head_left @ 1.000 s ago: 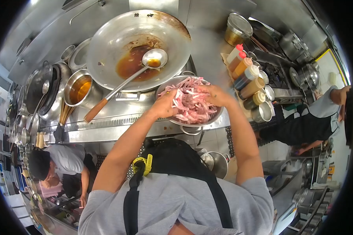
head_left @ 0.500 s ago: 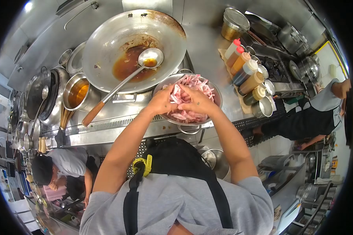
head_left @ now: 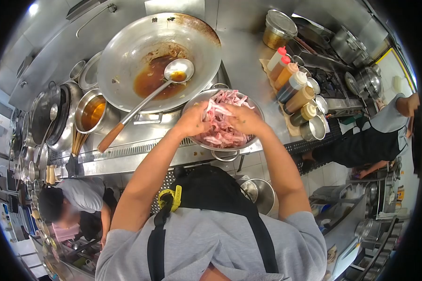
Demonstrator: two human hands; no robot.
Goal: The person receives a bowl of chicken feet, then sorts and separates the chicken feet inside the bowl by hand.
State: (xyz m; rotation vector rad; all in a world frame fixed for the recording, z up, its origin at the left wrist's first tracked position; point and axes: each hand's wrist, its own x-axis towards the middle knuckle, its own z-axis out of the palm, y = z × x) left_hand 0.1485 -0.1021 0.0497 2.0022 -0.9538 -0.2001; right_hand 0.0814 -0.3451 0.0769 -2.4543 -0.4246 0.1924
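Note:
A round metal colander (head_left: 259,108) with side handles is heaped with raw pinkish meat pieces (head_left: 225,136). My left hand (head_left: 193,120) is at the left side of the heap, its fingers reaching into the meat and curled round some of it. From the right, my right hand (head_left: 244,120) grips the top of the same heap, with its fingertips hidden among the pieces. Behind the colander, to the left, stands a large wok (head_left: 122,51) with brown liquid. A ladle (head_left: 147,99) with a wooden handle lies across the wok's rim.
Squeeze bottles (head_left: 299,99) line up on the right, beside a small metal cup (head_left: 312,129). A pot of amber liquid (head_left: 91,112) stands at the left. One person (head_left: 82,196) is at the lower left, another (head_left: 370,145) at the right.
Both hands came together over the meat, and now my right hand has moved slightly apart from my left. The view has shifted a little. The person at the lower left has moved slightly.

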